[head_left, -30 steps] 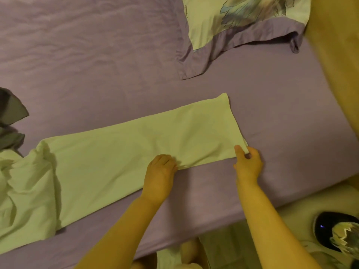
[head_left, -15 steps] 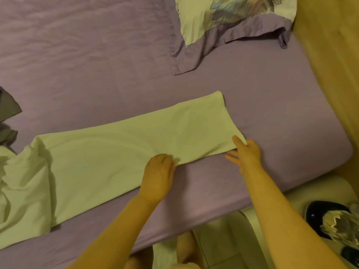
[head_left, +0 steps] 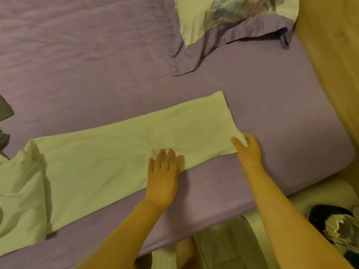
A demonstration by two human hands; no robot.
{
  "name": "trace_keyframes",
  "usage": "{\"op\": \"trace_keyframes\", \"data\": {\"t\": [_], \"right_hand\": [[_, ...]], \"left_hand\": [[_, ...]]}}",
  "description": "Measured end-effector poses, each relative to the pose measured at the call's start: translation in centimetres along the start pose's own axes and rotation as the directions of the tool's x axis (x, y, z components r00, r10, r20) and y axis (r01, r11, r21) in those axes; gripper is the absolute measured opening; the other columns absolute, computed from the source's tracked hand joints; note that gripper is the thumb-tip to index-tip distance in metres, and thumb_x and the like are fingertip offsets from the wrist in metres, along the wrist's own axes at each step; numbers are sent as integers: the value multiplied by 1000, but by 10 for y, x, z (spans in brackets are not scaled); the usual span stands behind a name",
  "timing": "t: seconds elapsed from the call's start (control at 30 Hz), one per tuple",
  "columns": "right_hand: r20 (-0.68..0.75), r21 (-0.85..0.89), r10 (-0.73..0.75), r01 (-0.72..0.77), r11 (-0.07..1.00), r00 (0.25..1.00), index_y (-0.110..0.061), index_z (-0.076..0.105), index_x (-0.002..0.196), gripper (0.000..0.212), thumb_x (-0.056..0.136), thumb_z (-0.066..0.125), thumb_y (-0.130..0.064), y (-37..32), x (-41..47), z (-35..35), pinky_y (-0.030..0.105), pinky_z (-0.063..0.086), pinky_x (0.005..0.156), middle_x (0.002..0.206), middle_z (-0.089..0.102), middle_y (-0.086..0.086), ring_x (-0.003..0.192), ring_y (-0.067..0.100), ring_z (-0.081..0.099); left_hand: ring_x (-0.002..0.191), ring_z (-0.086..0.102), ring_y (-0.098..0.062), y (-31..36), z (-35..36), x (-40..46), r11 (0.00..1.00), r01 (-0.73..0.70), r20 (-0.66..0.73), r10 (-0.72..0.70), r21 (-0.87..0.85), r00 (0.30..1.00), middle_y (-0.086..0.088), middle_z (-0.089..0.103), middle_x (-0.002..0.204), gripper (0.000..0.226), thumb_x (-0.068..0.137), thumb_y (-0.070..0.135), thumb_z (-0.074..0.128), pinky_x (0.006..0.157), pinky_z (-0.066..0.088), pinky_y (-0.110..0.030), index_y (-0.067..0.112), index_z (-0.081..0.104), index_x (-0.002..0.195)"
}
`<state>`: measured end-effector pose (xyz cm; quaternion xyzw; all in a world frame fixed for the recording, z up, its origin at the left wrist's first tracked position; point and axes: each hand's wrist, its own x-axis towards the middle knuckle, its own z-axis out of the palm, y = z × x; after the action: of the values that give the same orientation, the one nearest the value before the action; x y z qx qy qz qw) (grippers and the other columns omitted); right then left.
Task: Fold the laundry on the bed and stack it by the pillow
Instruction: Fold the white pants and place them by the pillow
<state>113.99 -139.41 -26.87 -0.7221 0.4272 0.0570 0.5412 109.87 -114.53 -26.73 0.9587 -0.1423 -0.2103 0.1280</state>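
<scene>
So the left hand [head_left: 163, 179] lies flat and open, pinning the pale cloth [head_left: 120, 152], while the right hand [head_left: 247, 150] pinches its 3 o'clock corner, probably to fold it over.

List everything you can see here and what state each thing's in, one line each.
Pale cloth: folded into a long strip, left end bunched.
Left hand: open, flat on the cloth's near edge.
Right hand: pinching the cloth's near right corner.
Pillow: lying at the bed's head.
Grey garment: unfolded at the left edge.
</scene>
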Motion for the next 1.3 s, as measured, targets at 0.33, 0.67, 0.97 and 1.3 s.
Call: {"op": "trace_keyframes", "data": {"t": [0.33, 0.67, 0.97, 1.3], "right_hand": [[113, -457, -203, 232, 859, 973, -7, 45, 132, 44, 90, 56, -15, -30, 19, 22, 36, 44, 82, 129, 54, 14, 110, 33, 54], [120, -370, -224, 253, 894, 967, -1, 48, 127, 44, 90, 63, -21, -86, 88, 93, 29, 39, 84, 127, 54, 16, 116, 32, 52], [107, -690, -427, 376, 618, 898, -3, 44, 111, 50, 93, 44, -50, -95, 105, 103, 32, 35, 58, 89, 63, 20, 80, 38, 61], [24, -746, -486, 339, 573, 874, -3, 43, 104, 55, 89, 40, -56, -90, 118, 105, 24, 17, 42, 59, 44, 6, 43, 16, 29]], "left_hand": [[139, 31, -38, -50, -42, 54, 982, 189, -183, -191, -29, 964, -18, 39, 147, 43, 97, 9, 49, 114, 21, -54, 8, 44, 139], [105, 50, -28, -114, -82, 120, 968, 249, -91, -252, -39, 964, -7, 61, 107, 28, 95, 28, 53, 85, 38, -35, 21, 63, 120], [102, 49, -31, -103, -68, 136, 928, 326, -255, -364, -180, 896, -10, 65, 104, 23, 95, 27, 54, 91, 32, -37, 11, 62, 110], [74, 57, -35, -74, -66, 173, 984, 175, -411, -143, 40, 901, -13, 63, 78, 34, 80, 38, 70, 79, 44, -47, 5, 62, 81]]}}
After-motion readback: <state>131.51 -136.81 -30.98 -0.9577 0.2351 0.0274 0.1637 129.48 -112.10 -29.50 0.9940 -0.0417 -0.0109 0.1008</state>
